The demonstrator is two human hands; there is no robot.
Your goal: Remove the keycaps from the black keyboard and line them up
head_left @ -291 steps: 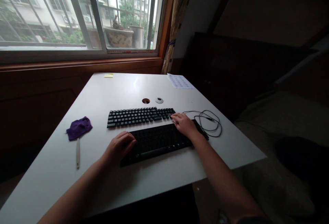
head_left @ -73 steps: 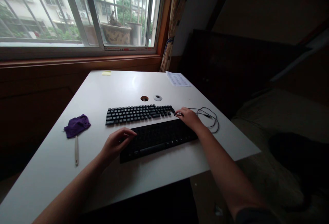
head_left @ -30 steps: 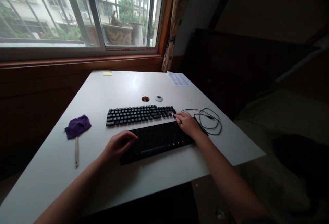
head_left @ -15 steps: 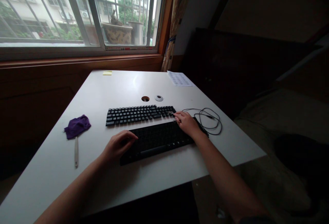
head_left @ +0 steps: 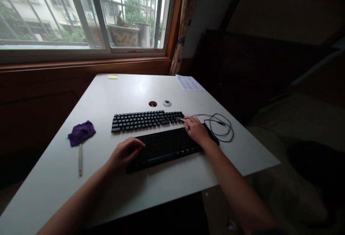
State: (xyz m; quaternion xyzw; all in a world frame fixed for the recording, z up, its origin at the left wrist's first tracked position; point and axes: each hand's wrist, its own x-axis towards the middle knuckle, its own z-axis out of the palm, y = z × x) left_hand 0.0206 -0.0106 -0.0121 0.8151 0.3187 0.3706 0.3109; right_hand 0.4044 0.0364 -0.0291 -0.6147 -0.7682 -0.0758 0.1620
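Observation:
A black keyboard base [head_left: 164, 143] lies slightly slanted near the front of the desk, its keycaps apparently off. Just behind it, loose black keycaps [head_left: 137, 120] are laid out in rows like a keyboard. My left hand [head_left: 128, 150] is curled over the left end of the base, fingers bent and holding it. Over the right part of the base, my right hand [head_left: 195, 129] has its thumb and fingers pinched at the right end of the keycap rows. A small dark keycap seems to be at its fingertips; the fingers partly hide it.
A black cable [head_left: 225, 129] lies coiled at the right. To the left is a purple cloth [head_left: 81, 133] over a light-handled tool [head_left: 80, 161]. The white desk [head_left: 126, 91] has a round hole [head_left: 152, 104], its cover [head_left: 167, 103], a paper sheet [head_left: 188, 83] and yellow notes [head_left: 113, 77].
Almost nothing differs. Both hands keep their places, and the whole view has shifted very slightly.

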